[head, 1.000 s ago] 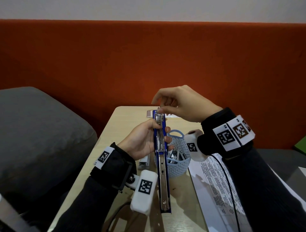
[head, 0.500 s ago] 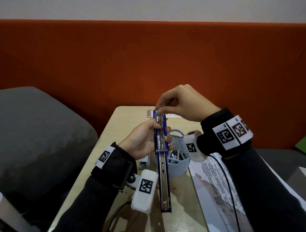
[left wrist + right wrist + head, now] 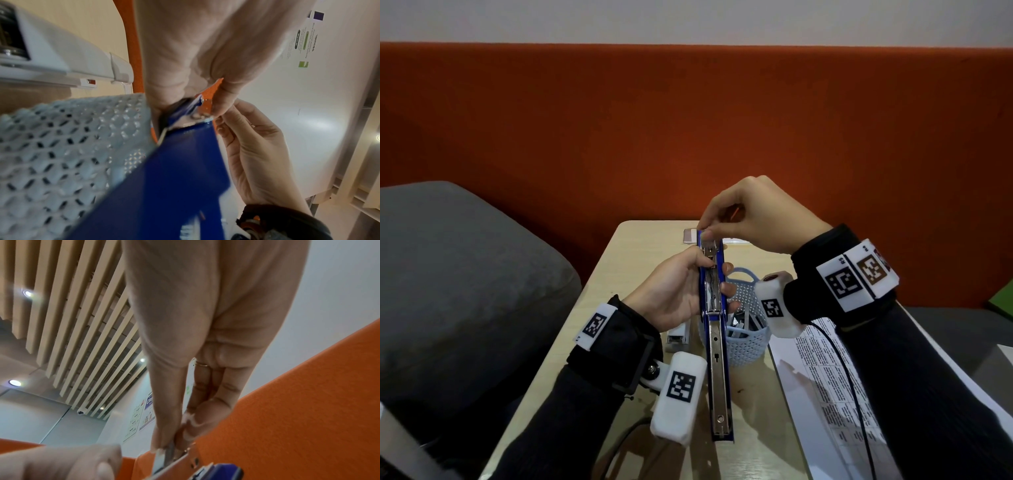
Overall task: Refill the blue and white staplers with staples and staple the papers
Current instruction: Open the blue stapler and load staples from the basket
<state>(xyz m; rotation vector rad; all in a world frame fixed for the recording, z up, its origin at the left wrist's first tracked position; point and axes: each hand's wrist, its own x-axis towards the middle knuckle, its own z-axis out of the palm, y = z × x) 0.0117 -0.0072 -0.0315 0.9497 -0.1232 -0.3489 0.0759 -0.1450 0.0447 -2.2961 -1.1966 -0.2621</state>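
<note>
Both hands work above the table (image 3: 619,260): the left hand (image 3: 671,294) wraps its fingers round the opened blue stapler (image 3: 717,342), while the right hand (image 3: 753,219) pinches a staple strip (image 3: 164,456) at its far end. Printed papers (image 3: 822,383) nearby are unreadable.

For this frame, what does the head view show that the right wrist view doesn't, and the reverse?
Only the head view: the left hand gripping the opened blue stapler mid-body, the basket behind it, the printed papers at right, the table, and part of a white stapler under the left hand.

Only the right wrist view: a close look at the right fingers pinching a thin metal strip, apparently staples, at the stapler's far end, plus the slatted ceiling.

Both: the right hand at the stapler's far tip and the orange backrest.
</note>
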